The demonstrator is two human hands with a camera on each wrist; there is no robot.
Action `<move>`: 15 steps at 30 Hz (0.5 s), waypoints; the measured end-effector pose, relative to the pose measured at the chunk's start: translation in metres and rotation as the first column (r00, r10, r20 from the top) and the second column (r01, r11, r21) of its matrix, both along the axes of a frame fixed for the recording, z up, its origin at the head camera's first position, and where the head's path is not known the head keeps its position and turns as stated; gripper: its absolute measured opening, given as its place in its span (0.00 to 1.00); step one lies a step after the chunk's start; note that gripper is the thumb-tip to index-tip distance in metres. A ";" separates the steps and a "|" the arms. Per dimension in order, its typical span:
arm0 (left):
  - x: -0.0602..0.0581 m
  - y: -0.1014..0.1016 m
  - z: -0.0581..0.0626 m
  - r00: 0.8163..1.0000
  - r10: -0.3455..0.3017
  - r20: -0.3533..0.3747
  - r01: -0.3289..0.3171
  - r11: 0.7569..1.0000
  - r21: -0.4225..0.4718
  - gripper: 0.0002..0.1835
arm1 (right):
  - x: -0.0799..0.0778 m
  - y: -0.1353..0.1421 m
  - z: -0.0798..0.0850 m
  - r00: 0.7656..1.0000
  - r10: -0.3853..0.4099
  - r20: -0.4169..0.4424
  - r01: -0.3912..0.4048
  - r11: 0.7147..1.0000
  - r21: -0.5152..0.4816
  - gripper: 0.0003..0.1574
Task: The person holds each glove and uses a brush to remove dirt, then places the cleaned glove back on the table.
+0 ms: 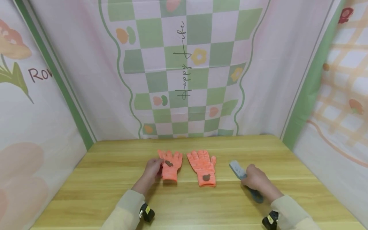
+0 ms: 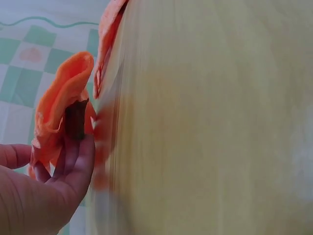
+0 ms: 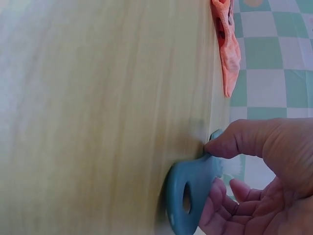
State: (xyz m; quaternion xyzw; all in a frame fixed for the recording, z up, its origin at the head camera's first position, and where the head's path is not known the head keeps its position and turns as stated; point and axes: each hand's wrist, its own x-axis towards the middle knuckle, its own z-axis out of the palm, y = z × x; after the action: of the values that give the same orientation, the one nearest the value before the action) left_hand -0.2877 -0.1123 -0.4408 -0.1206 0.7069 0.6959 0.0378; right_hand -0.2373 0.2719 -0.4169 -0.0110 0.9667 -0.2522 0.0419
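Two orange knit work gloves lie side by side on the wooden table. On the left glove (image 1: 171, 169) a brown stain shows across the palm area; on the right glove (image 1: 202, 164) one shows near the cuff. My left hand (image 1: 152, 171) pinches the left glove at its outer edge, thumb on one side and fingers on the other (image 2: 54, 196). In the left wrist view, that glove (image 2: 63, 88) stands partly raised. My right hand (image 1: 256, 179) grips the handle of a scrub brush (image 1: 238, 169), its pale bristles facing up. The blue-grey handle (image 3: 181, 181) has an oval hole at its end.
The wooden table (image 1: 195, 210) ends at a checkered cloth backdrop (image 1: 198, 95). Printed cloth walls stand at the left (image 1: 43, 127) and right (image 1: 330, 127). A small black device (image 1: 147, 212) is at the left wrist, another (image 1: 270, 220) at the right.
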 end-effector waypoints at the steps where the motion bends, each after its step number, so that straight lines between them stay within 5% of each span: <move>1: 0.000 0.000 0.000 1.000 -0.005 0.010 0.005 1.000 0.024 0.08 | 0.001 0.000 0.000 1.000 -0.003 0.003 0.003 1.000 -0.011 0.28; 10: 0.001 -0.002 -0.001 0.996 -0.012 0.085 -0.007 0.975 0.223 0.02 | 0.001 -0.002 0.002 1.000 -0.016 0.009 0.016 0.999 -0.050 0.35; 15: 0.001 -0.003 -0.003 0.992 -0.016 0.127 -0.023 0.953 0.301 0.08 | 0.000 -0.003 0.001 1.000 -0.008 -0.006 0.008 0.999 -0.049 0.32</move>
State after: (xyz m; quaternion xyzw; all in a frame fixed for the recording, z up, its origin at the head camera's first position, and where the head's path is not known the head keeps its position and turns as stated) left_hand -0.2862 -0.1151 -0.4434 -0.1592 0.5881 0.7867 0.0997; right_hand -0.2375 0.2693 -0.4159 -0.0091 0.9604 -0.2760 0.0378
